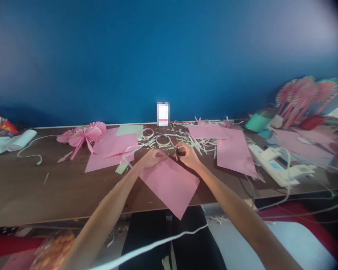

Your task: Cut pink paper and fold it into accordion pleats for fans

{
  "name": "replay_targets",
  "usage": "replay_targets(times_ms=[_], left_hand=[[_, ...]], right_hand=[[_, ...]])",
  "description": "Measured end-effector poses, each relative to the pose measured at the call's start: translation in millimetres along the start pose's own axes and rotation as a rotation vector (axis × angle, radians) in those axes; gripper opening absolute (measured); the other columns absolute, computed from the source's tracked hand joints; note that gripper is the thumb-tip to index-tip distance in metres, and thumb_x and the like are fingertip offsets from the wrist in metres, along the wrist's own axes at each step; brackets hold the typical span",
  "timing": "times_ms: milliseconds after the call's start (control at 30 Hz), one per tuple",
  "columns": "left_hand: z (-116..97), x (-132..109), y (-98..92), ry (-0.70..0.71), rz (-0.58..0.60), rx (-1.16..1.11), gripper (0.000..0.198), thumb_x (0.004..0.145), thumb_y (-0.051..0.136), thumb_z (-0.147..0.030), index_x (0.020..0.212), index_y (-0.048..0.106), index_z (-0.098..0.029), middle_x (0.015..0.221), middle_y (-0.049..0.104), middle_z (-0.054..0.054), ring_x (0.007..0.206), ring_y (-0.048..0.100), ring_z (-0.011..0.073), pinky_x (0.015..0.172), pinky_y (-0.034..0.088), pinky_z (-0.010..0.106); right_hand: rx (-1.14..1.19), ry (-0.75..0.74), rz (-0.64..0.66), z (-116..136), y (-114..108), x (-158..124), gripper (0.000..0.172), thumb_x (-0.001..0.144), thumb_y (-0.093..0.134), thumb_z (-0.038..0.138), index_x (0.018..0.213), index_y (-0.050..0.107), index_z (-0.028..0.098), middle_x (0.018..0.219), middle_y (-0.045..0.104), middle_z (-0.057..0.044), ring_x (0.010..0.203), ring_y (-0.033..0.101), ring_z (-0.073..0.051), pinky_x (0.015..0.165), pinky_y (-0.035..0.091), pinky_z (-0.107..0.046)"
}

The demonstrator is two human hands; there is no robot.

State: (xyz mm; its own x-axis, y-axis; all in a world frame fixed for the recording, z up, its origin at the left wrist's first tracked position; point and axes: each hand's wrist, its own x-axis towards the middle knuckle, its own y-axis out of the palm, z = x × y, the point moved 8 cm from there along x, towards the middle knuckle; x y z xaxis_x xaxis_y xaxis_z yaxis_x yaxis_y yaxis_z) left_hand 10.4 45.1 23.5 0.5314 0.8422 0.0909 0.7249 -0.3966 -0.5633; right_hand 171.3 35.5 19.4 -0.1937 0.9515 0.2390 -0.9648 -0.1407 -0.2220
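Note:
A pink sheet of paper [171,183] hangs at a slant over the table's front edge, one corner pointing down. My left hand [152,158] is closed on its upper left edge, fingers pinched together. Just past the sheet's top, my right hand [188,155] is closed round what look like dark-handled scissors [181,151], mostly hidden by the fingers. Beyond both hands lie a roll of tape [163,140] and many thin pale paper strips [205,144].
Pink sheets lie left [112,144] and right [235,150]. Folded pink paper fans [86,135] rest at left, with more fans [301,93] at far right. A white power strip [276,165] trails cables. A lit phone [163,114] stands against the blue wall.

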Motion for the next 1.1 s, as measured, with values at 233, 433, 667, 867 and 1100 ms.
replay_targets(times_ms=[233,433,667,867,1100], left_hand=[[-4.7,-3.5,-10.1,0.061,-0.014,0.068,0.033,0.08,0.052,-0.044,0.088,0.068,-0.017,0.086,0.069,0.003,0.077,0.061,0.0179,0.069,0.045,0.025],[1.8,-4.8,-33.3,0.059,-0.127,0.135,0.03,0.082,0.05,-0.042,0.089,0.066,-0.017,0.089,0.068,0.004,0.08,0.061,0.0187,0.072,0.045,0.027],[1.3,-6.3,-45.6,0.102,-0.245,0.09,0.028,0.081,0.053,-0.039,0.096,0.065,-0.019,0.102,0.066,0.007,0.093,0.059,0.0224,0.084,0.044,0.033],[13.8,-8.9,-57.7,0.009,-0.406,-0.026,0.049,0.073,0.064,-0.045,0.113,0.06,-0.019,0.112,0.063,0.009,0.102,0.057,0.0263,0.087,0.044,0.035],[33.4,-10.4,-65.7,-0.063,-0.524,-0.537,0.058,0.083,0.04,-0.06,0.117,0.054,-0.015,0.092,0.067,0.009,0.068,0.062,0.0147,0.06,0.047,0.026]], right_hand=[[0.036,0.063,-0.112,-8.7,-17.7,3.7,0.034,0.068,0.063,0.027,0.1,0.053,0.021,0.066,0.064,0.001,0.048,0.058,-0.014,0.05,0.048,-0.028],[0.154,0.039,-0.085,-3.0,-26.3,7.0,0.052,0.063,0.069,0.025,0.112,0.053,0.022,0.105,0.065,-0.007,0.085,0.063,-0.018,0.07,0.052,-0.03],[0.056,0.151,0.194,-10.7,-8.8,0.0,0.044,0.058,0.072,0.024,0.1,0.061,0.018,0.082,0.068,-0.004,0.073,0.063,-0.017,0.057,0.049,-0.024],[0.073,0.11,-0.021,-5.9,-28.3,5.3,0.039,0.056,0.072,0.024,0.094,0.064,0.018,0.073,0.066,-0.003,0.061,0.06,-0.014,0.051,0.047,-0.024],[0.252,0.045,-0.383,-5.0,-61.0,4.4,0.043,0.056,0.073,0.029,0.096,0.062,0.017,0.068,0.064,0.001,0.052,0.052,-0.01,0.048,0.041,-0.022]])
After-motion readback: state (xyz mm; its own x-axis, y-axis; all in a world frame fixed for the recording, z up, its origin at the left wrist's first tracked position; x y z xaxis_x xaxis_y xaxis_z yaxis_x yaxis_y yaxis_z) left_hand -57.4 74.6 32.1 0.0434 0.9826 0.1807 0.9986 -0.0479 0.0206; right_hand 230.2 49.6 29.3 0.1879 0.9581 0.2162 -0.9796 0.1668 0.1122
